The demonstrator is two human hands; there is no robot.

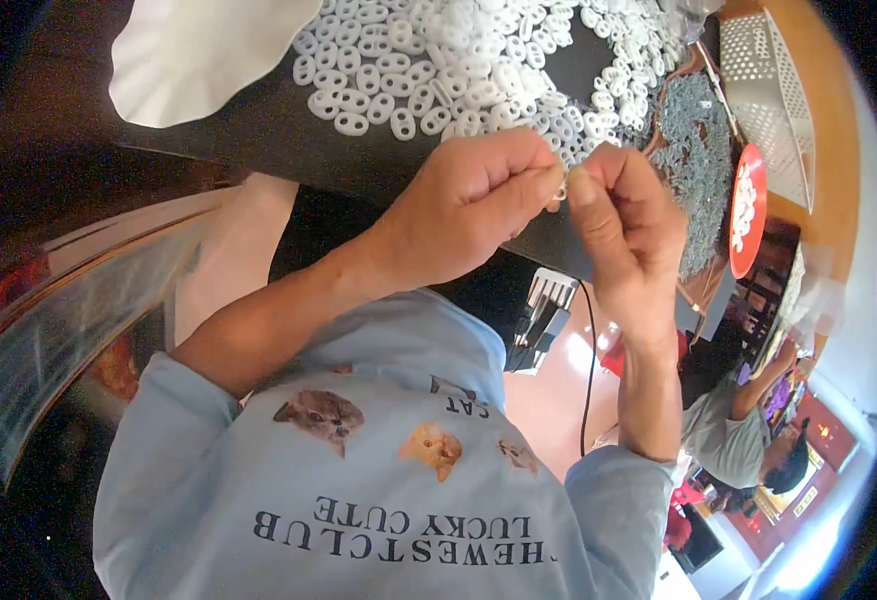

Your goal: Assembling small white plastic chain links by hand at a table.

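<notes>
My left hand (pixel 478 195) and my right hand (pixel 633 220) meet fingertip to fingertip over the near edge of the dark table (pixel 258 125). Both are closed in a pinch at a small white piece (pixel 560 190), mostly hidden by the fingers. Just beyond them spreads a heap of white oval pieces (pixel 393 65), each with two holes. To the right of the heap lies a pile of small grey pieces (pixel 693 150), too fine to make out singly.
A red dish (pixel 743 262) with several white pieces sits at the right, by a white perforated basket (pixel 763 90). A white wavy-edged sheet or tray (pixel 208 60) lies far left. Below the table stands a silver-and-black device (pixel 543 310). Another person (pixel 733 435) is at right.
</notes>
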